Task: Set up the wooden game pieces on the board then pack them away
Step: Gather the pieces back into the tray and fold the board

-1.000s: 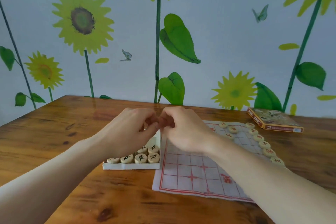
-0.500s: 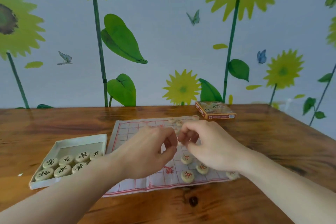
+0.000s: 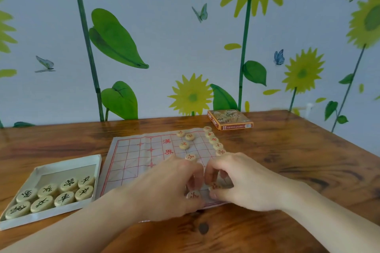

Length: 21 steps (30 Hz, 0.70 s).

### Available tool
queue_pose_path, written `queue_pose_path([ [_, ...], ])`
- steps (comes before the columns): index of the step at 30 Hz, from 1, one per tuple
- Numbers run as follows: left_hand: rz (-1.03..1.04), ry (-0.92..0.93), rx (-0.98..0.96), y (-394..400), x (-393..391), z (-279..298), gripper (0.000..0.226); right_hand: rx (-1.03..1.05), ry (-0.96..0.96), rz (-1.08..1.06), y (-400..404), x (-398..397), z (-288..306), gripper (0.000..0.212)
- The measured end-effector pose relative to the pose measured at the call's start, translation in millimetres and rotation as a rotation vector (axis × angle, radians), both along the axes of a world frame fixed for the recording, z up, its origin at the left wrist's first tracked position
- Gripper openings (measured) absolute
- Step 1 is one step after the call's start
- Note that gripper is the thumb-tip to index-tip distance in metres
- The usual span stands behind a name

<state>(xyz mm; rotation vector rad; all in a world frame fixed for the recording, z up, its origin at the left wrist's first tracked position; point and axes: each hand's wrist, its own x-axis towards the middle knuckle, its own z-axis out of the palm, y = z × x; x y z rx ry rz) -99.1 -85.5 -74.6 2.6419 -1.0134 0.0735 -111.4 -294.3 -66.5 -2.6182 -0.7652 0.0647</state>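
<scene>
**Wooden red pieces going down at the near edge of the board**

Wood is what we have under both hands: round pale wooden discs with red characters, being set onto the thin paper board with the red grid (image 3: 131, 162). Our left hand (image 3: 170, 187) has its fingers curled down over one red-marked disc (image 3: 193, 194), which lies on the board just below the fingertips; whether they pinch it or only touch it we cannot tell. Our right hand (image 3: 242, 183) curls finger and thumb round a second red-marked disc (image 3: 214, 186), apparently pinching it. The two discs sit just beside each other between the hands.

Beyond the fingertips, more red discs stand in a column (image 3: 213, 139) along the board's right edge, with a few loose ones further in. Well to the left of our left hand, the shallow white cardboard tray (image 3: 67, 162) holds the black-marked wooden discs (image 3: 49, 196).

We judge this to be mid set-up, the red side nearly placed. Next we need to seat both discs on grid crossings, release, then reach left for the tray.
</scene>
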Motion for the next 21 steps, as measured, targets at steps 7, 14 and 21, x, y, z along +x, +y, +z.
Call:
queue_pose_path([
  [7, 0.108, -0.035, -0.150, -7, 19, 5, 0.008, 0.134, -0.115, -0.189, -33, 1, 25, 0.016],
  [14, 0.122, -0.004, -0.048, -16, 27, -14, 0.021, -0.182, 0.159, -0.197, -42, -7, 22, 0.023],
  [21, 0.106, -0.006, -0.071, -14, 28, -14, 0.021, -0.174, 0.152, -0.216, -38, -11, 20, 0.027],
])
